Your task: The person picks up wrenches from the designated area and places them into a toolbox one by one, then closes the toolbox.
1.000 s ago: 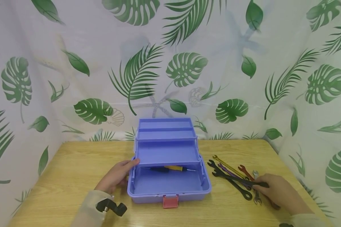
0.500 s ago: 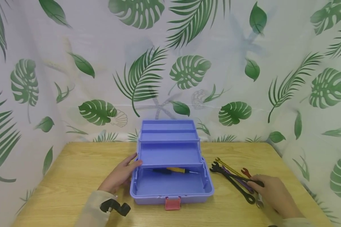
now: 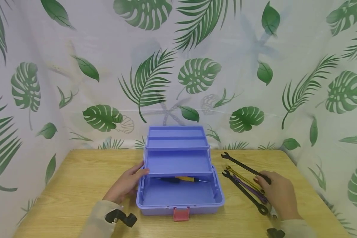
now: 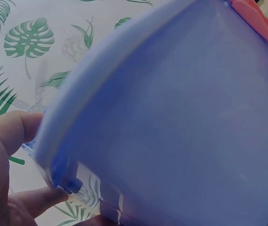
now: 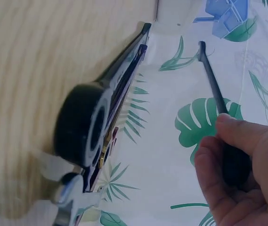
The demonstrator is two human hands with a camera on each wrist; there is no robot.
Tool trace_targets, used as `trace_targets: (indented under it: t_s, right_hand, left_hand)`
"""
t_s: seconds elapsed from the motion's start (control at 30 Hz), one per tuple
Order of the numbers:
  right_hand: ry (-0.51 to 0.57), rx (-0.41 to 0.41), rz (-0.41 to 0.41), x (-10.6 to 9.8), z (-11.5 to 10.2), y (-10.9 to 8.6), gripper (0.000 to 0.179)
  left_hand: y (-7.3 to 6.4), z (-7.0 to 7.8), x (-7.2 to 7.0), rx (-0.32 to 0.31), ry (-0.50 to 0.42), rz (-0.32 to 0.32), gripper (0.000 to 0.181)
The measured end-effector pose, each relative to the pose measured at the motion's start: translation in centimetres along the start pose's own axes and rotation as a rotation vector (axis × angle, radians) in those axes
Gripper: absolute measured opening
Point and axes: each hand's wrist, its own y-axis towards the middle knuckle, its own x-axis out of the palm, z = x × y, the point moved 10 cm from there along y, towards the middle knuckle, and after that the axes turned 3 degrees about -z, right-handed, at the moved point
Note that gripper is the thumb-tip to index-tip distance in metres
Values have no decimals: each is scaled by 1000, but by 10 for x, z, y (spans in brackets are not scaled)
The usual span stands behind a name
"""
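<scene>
A lilac toolbox (image 3: 178, 211) stands with its stepped trays (image 3: 178, 162) raised. My left hand (image 3: 123, 185) holds its left side, thumb over the rim by the lowest tray and other fingers partly hidden outside. Two screwdrivers, one black (image 3: 170, 179) and one yellow (image 3: 184, 178), lie in the bottom compartment. At right, my right hand (image 3: 281, 193) grips one end of a black wrench (image 3: 244, 166), its open jaw pointing away to the upper left. Beneath lie another black wrench (image 3: 247, 193), a gold wrench (image 3: 241, 175) and a purple wrench (image 3: 250, 189).
A silver wrench (image 3: 273, 212) is mostly hidden by the right hand. The toolbox's red latch (image 3: 181, 214) hangs down in front. Behind the wooden table (image 3: 92, 172) hangs a white leaf-patterned sheet (image 3: 214, 39).
My right hand has lifted the black wrench off the pile, moving up and left, and its far end now points higher. The left hand has stayed at the toolbox. The head view shifted slightly.
</scene>
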Motion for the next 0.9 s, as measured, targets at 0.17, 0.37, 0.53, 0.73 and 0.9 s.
trace_targets:
  t_s: [0.17,0.37,0.53,0.73,0.9]
  right_hand:
    - [5,-18,48,-4,-4,0,18]
    - [2,-72,118,-7,-10,-2,18]
    - [5,-88,145,-8,-13,-2,18]
    - [17,-93,158,-9,-15,-3,19]
    - [20,-107,172,-10,-19,-5,16]
  left_hand:
    - [0,-1,0,-10,32,18,77]
    - [0,0,-1,-8,55,24,78]
    - [-1,2,-1,-6,52,19,78]
    - [-2,3,-1,-2,14,4,77]
    - [-1,3,-1,-4,-2,-11,76]
